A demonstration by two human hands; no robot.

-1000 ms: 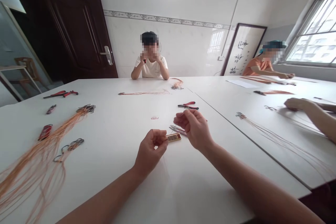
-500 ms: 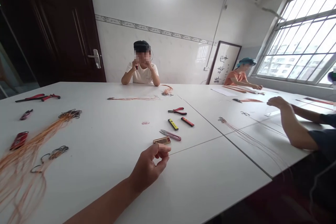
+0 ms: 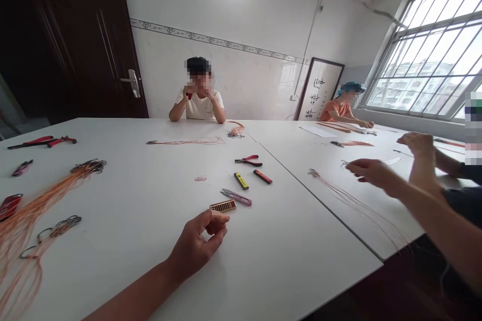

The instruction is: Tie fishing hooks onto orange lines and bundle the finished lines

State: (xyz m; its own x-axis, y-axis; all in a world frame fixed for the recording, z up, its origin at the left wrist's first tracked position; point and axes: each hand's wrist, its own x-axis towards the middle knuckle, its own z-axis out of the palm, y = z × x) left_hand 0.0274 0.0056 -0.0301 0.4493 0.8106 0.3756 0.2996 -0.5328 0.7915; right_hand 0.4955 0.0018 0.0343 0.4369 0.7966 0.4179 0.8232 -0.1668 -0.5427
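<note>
My left hand [image 3: 199,241] is held over the white table [image 3: 263,261] with fingers curled and thumb bent toward them; whatever they pinch is too thin to make out. Just beyond its fingertips lies a gold striped lighter [image 3: 223,206], with thread snips [image 3: 237,197] beside it. From the right reaches my right hand [image 3: 376,175], blurred, fingers bent, so its grip is unclear. Near it is a small bundle of hooks with pale lines [image 3: 314,173].
Red-handled pliers [image 3: 249,160], a yellow lighter [image 3: 241,181] and a red lighter [image 3: 262,176] lie farther back. Orange lines with fish hooks [image 3: 88,166] spread at left. A co-worker's hand [image 3: 417,143] is at right; other people [image 3: 201,105] sit across.
My right hand has come into view from the right. The thin line that ran from my left fingers no longer shows. The whole view has shifted slightly, with the table things now farther left.
</note>
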